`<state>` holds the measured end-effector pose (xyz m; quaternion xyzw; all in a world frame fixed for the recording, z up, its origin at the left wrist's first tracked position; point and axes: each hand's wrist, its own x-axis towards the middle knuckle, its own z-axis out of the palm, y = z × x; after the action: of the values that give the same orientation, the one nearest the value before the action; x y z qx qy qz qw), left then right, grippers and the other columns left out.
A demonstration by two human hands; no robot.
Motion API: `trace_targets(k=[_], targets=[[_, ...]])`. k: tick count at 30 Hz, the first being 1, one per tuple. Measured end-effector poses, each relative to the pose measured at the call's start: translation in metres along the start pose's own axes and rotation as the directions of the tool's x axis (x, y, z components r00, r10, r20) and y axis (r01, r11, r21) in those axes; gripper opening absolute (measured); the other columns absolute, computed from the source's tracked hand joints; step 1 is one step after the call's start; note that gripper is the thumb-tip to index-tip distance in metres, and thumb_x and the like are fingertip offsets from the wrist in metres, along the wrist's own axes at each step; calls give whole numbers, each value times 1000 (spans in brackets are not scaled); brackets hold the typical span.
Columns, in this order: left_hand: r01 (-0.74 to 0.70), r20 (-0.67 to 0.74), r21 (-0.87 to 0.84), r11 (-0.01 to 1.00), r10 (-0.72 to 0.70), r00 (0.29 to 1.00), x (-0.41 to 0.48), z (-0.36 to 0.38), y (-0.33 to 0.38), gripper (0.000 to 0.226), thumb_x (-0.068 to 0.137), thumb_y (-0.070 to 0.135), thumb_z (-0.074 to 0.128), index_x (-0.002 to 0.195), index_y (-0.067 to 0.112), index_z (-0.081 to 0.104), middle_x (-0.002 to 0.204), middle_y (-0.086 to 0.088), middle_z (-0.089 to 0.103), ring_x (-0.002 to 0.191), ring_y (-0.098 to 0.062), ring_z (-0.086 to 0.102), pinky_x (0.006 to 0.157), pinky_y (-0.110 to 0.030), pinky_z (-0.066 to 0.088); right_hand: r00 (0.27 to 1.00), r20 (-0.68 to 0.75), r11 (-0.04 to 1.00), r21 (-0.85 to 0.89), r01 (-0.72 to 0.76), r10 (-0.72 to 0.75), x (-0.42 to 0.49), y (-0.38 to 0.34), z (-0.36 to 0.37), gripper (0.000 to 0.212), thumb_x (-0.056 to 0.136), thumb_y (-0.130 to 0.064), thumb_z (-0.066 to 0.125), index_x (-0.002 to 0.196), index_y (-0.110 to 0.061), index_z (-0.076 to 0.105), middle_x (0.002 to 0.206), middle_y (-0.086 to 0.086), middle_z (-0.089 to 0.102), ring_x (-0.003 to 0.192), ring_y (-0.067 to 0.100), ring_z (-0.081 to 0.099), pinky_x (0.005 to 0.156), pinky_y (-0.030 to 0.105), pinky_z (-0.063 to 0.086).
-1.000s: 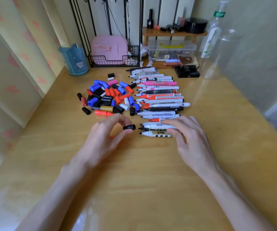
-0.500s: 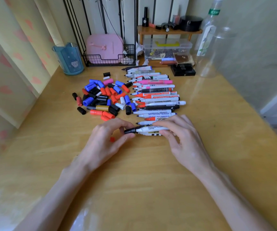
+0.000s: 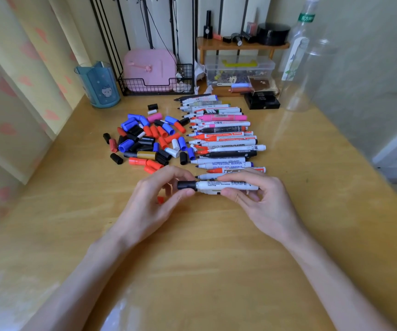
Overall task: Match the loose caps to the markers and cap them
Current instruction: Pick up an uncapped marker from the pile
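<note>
Head: one held marker (image 3: 228,186), one cap (image 3: 186,185)

A: What can you see of the person?
B: Only arms. The left forearm (image 3: 80,283) and the right forearm (image 3: 331,278) are both bare right to the bottom edge.
A: And the hands?
B: The left hand (image 3: 154,201) and the right hand (image 3: 264,204) are bare too, with slim fingers and short nails

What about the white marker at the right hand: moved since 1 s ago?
Yes. The white marker, gripped by the right hand, has shifted left beyond the tips of the marker row, into the black cap that the left hand pinches.
</note>
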<state>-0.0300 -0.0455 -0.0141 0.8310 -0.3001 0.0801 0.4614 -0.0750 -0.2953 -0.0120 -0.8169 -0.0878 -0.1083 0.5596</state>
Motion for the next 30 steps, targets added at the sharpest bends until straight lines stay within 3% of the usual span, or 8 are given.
trace_targets(k=[3,5,8,11,13,20,25,30], targets=[[33,1,-25,999,-33,999,-1,2,2,17,94,37,70,108,29,69,98,10,72,77,-20,60,60,-18,43,1000,-3,1000,-14,15,-15,0,2,2,19,91,-22,79,105,-34,80,108,-7,73,99,20,68,65,44,48],[56,-4,-37,998,-56,998,-2,4,2,19,93,42,71,107,30,71,95,9,73,76,-20,62,59,-17,42,1000,-7,1000,-21,21,-21,0,2,4,18,91,-22,78,106,-33,79,105,-8,73,95,19,68,62,39,48],[63,-34,-64,996,-65,997,-2,7,2,19,93,45,74,105,31,73,91,4,74,76,-21,64,60,-22,45,1000,-18,1000,11,7,-7,-1,1,6,15,92,-25,75,106,-29,79,104,-10,74,99,16,69,71,26,51],[67,-37,-89,994,-71,997,-2,9,4,17,93,38,75,105,26,74,89,1,75,77,-22,66,64,-16,45,1000,-31,999,32,2,-1,-2,3,9,15,92,-21,75,105,-26,79,103,-8,74,99,17,70,76,40,56],[72,-31,-106,992,-76,997,-2,9,4,17,93,37,74,105,25,74,91,2,76,79,-22,69,69,-24,52,999,-38,999,44,-2,4,-4,3,10,15,93,-18,75,105,-25,80,103,-7,74,100,18,70,78,45,55],[60,-36,-126,990,-65,997,-3,10,5,17,92,39,71,104,26,72,94,10,77,82,-15,73,76,-23,55,997,-74,999,35,22,-19,-6,2,17,15,92,-18,75,105,-25,80,101,-12,72,95,18,70,72,37,55],[90,27,-83,992,-88,996,-2,3,-1,13,95,41,69,104,32,71,91,7,74,79,-20,68,74,-37,54,999,-25,1000,17,23,-22,-2,0,15,16,92,-16,76,107,-23,80,102,-16,73,98,12,69,74,14,46],[65,24,-6,998,-65,998,2,-3,-4,9,100,33,62,105,27,66,89,21,66,75,-14,52,68,-22,41,976,-115,959,-237,153,-184,3,-3,25,16,92,-19,75,106,-22,81,98,-9,73,99,9,60,77,9,36]])
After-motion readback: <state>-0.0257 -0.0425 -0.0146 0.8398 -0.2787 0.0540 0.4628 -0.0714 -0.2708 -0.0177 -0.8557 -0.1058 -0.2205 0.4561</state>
